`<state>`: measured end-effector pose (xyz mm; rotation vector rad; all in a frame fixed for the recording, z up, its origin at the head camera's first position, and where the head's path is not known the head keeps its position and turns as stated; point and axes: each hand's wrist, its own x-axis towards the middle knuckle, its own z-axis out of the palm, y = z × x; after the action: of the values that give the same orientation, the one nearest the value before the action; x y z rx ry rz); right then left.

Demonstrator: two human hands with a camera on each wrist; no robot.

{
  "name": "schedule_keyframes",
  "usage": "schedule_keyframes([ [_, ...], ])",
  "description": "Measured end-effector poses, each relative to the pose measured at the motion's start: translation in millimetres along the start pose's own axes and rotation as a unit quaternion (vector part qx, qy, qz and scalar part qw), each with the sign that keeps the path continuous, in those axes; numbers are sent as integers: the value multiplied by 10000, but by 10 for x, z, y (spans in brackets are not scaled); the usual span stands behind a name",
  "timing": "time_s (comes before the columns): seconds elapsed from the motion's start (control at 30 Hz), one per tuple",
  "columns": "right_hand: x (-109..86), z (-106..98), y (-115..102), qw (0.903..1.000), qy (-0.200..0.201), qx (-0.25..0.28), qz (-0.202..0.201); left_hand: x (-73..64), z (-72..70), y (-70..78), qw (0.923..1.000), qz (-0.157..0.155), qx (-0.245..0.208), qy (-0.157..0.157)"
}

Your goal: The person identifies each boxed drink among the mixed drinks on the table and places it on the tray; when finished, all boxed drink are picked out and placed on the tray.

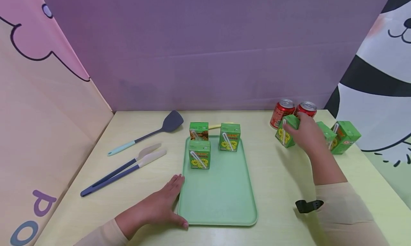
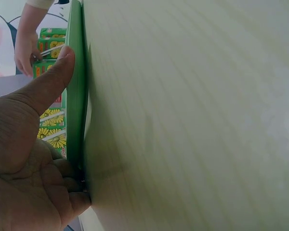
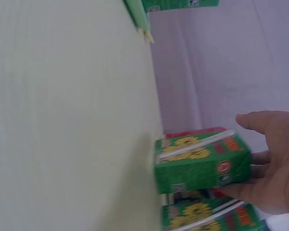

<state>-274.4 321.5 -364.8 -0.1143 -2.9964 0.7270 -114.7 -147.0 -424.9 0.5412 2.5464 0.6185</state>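
Fingers point(image 3: 253, 191) of your nearer right hand point(image 1: 307, 134) spread loosely, no closed grip visible, with one upright green rectangular cardboard carton point(image 3: 197, 171) just below-left.

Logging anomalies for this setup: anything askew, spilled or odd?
No spill or damage shows. One mild mismatch: the back-left carton on the tray has a brownish print facing forward, where the other two cartons there show yellow flowers; possibly a different flavour.
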Motion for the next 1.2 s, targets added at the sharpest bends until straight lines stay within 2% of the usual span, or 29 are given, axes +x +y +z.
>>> schedule_keyframes([
  [0.17, -16, 87, 126, 9996, -93, 62, 246, -1, 3, 4, 10000, 12, -49, -16],
  [0.33, -10, 115, 200, 9993, 205, 55, 307, -8, 3, 9, 10000, 1, -7, -6],
  [0.47, -18, 118, 190, 9993, 269, -57, 268, -13, -1, 15, 10000, 4, 1, 9],
  [0.6, -67, 121, 87, 9995, 286, -11, 116, -18, -9, 20, 10000, 1, -11, 21],
  [0.77, -181, 67, -155, 9994, 174, 162, -246, -19, -9, 18, 10000, -13, -17, 15],
  [0.93, -359, -8, -444, 9959, -309, 255, -812, -19, -7, 13, 10000, 22, -10, 11],
  [1.07, -516, 26, -654, 9839, -764, 487, -1541, -13, -6, 6, 10000, 31, -25, 3],
  [1.2, -607, 170, -827, 9666, -1199, 691, -2159, -8, -4, 2, 10000, 21, -29, 5],
])
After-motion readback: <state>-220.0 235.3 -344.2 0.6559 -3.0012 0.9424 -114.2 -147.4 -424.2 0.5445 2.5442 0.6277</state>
